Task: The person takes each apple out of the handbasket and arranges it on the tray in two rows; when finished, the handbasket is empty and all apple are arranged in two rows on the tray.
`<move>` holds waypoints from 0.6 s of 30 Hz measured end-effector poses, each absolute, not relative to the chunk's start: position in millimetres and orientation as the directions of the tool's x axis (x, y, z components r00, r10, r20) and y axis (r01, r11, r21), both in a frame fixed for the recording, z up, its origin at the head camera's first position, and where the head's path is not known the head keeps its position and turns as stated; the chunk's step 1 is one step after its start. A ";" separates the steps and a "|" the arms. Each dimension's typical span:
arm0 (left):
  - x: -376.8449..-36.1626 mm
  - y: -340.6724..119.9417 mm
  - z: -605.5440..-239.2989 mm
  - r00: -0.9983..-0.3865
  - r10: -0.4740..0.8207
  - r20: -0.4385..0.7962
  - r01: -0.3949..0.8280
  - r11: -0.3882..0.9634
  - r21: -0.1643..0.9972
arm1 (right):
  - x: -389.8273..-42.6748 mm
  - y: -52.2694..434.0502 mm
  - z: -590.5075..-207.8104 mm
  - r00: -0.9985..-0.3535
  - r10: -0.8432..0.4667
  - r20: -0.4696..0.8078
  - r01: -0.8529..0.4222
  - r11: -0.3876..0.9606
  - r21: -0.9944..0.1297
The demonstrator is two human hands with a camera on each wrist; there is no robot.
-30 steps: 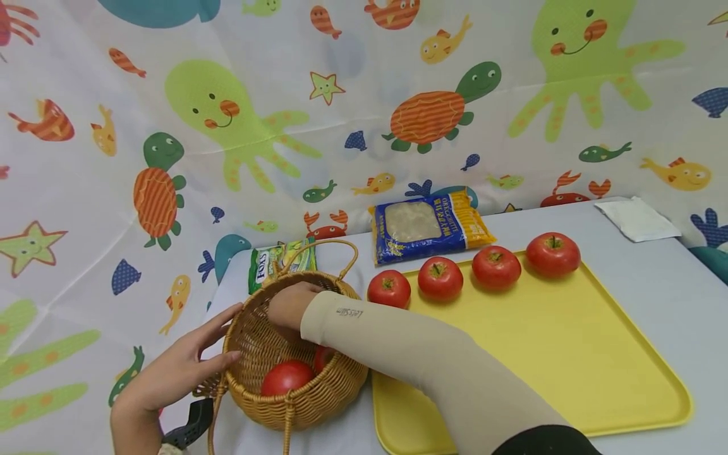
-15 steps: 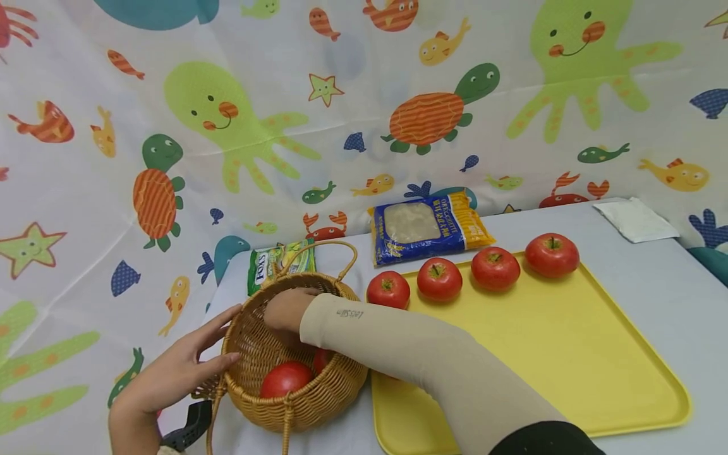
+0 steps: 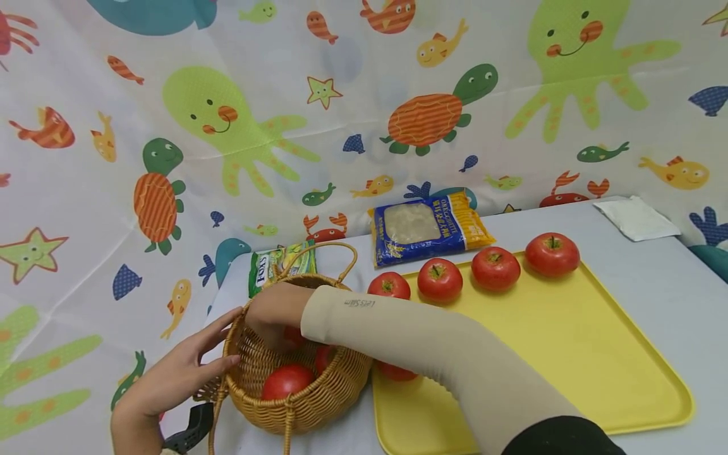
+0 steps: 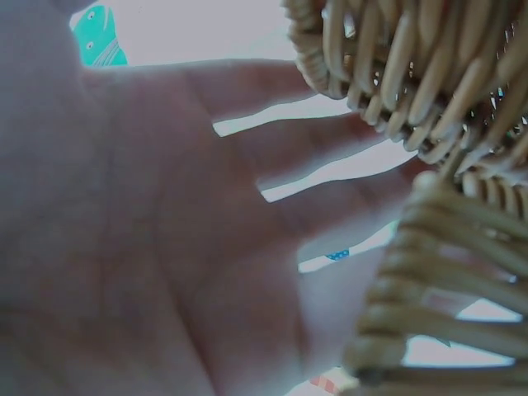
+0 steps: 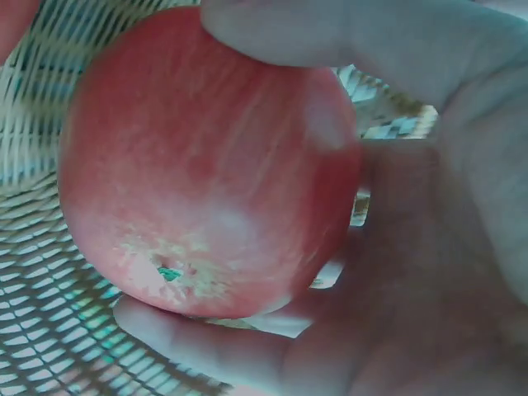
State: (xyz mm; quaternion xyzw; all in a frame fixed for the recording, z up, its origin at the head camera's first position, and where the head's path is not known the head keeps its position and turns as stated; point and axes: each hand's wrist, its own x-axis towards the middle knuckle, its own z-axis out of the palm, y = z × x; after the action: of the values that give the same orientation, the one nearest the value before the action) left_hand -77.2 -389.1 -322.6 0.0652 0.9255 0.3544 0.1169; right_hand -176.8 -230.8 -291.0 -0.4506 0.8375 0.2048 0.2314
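Your right hand (image 3: 277,311) is inside the wicker basket (image 3: 296,404), fingers and thumb curled round a red apple (image 5: 206,165); the right wrist view shows the fruit seated against your palm, blossom end toward the camera, with basket weave behind it. Below that hand, on the basket floor, lie two more red apples (image 3: 285,381), one partly hidden by your sleeve (image 3: 409,354). Your left hand (image 3: 170,379) rests flat against the outside of the basket's wall, fingers straight and spread, gripping nothing; the left wrist view shows the fingertips (image 4: 388,136) touching the weave. Just beyond your right forearm a yellow tray (image 3: 569,354) sits on the table (image 3: 654,278), with another apple (image 3: 396,373) at its near corner, half under the sleeve. Farther out, four apples (image 3: 496,267) stand in a row along the tray's far edge. Beyond those lie a blue and yellow packet (image 3: 426,226), a green packet (image 3: 273,264) behind the basket handle, and a white pouch (image 3: 636,218) at far right.
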 end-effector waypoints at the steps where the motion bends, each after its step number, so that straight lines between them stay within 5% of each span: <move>1: -77.5 -389.6 -323.1 -0.963 0.207 -0.170 0.040 0.739 0.673 | -175.2 -229.2 -288.0 -0.477 -0.672 -0.567 -0.855 0.504 0.122; 7: -79.2 -390.2 -324.1 -0.962 0.184 -0.202 0.008 0.759 0.651 | -175.3 -198.0 -262.9 -0.324 -0.819 -0.473 -0.887 0.437 -0.149; 12: -78.5 -390.3 -324.9 -0.961 0.184 -0.207 0.004 0.757 0.653 | -183.3 -138.3 -242.2 -0.155 -0.969 -0.191 -0.845 0.231 -0.483; 15: -78.3 -390.3 -325.3 -0.964 0.197 -0.180 0.028 0.746 0.665 | -183.5 -93.5 -241.1 -0.166 -0.986 0.002 -0.802 0.134 -0.583; 18: -78.4 -390.3 -325.6 -0.966 0.199 -0.164 0.040 0.743 0.668 | -182.5 -47.3 -251.5 -0.255 -0.956 0.147 -0.753 0.101 -0.650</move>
State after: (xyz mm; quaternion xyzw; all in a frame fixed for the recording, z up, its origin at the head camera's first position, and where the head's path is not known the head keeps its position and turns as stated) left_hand -78.4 -390.3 -325.6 0.0645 0.9266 0.3528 0.1132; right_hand -182.5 -47.3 -251.5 -0.5893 0.7250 -0.3195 0.1582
